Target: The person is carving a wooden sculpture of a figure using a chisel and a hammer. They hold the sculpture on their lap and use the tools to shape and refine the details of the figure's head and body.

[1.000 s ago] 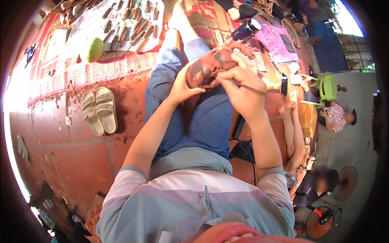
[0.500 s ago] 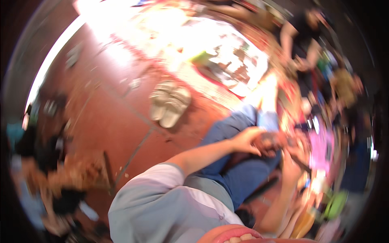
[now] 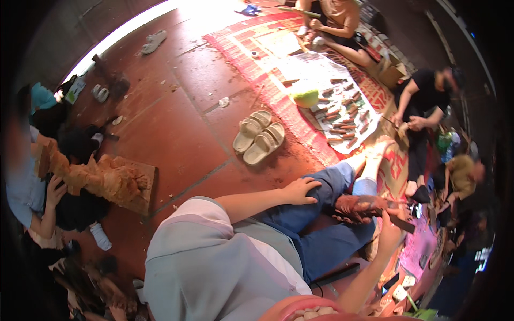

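My left hand (image 3: 302, 191) lies on the knee of my blue trousers (image 3: 332, 184), its fingers apart and holding nothing. In my right hand (image 3: 391, 230) is a reddish-brown wood carving (image 3: 353, 207), gripped near its right end and lying sideways over my lap. A dark flat strip (image 3: 402, 223) sticks out beside the right fingers; whether it is the carving's base or a separate piece, I cannot tell. The fine shape of the carving is too small to make out.
Beige sandals (image 3: 258, 137) stand on the red tiled floor (image 3: 198, 155). Beyond them, several wooden-handled tools (image 3: 342, 125) and a green round object (image 3: 305, 97) lie on a white sheet over a red patterned mat (image 3: 243, 45). People sit around; one at left holds a large orange-brown carving (image 3: 107, 179).
My left hand has let go of the carving and moved left onto my knee. The right hand still holds the carving. The view has turned and is sharper.
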A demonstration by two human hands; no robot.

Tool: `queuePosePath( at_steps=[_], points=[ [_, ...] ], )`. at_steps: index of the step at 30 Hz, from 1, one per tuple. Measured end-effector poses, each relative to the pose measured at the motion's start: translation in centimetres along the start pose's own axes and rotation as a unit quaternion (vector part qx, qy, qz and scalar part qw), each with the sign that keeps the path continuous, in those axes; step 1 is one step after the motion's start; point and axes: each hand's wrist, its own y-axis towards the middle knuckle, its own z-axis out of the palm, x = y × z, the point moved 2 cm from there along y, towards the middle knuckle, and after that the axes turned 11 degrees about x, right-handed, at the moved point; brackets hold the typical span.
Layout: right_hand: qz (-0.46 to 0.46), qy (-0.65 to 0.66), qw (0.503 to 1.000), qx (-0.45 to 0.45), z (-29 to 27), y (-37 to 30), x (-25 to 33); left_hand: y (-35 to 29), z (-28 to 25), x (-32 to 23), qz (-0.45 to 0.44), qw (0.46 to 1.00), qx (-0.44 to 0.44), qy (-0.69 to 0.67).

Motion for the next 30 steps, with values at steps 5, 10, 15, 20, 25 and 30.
queuePosePath(
  at_steps=[5,10,15,20,25,30],
  points=[
    [-0.062,-0.068,0.995,-0.031,-0.2,0.2,-0.4,1.8,-1.1,-3.6,0.140,0.989,-0.018,0.036],
    [0.020,0.013,1.000,0.021,-0.6,0.2,-0.6,6.7,-2.3,-9.4,0.257,0.966,0.005,-0.014],
    [0.007,0.017,1.000,0.016,-0.7,-0.3,-0.9,11.5,-1.5,-13.1,0.273,0.951,0.142,-0.037],
    [-0.079,0.048,0.995,-0.032,0.4,-0.1,-2.0,13.8,0.0,-13.9,0.285,0.913,0.256,-0.137],
    [-0.104,0.055,0.992,-0.046,-0.7,0.0,0.3,12.3,-1.9,-14.5,0.172,0.961,0.218,-0.022],
    [0.007,0.134,0.991,0.006,-0.6,-0.7,0.9,12.1,-2.1,-14.1,0.147,0.954,0.261,-0.007]
  ],
)
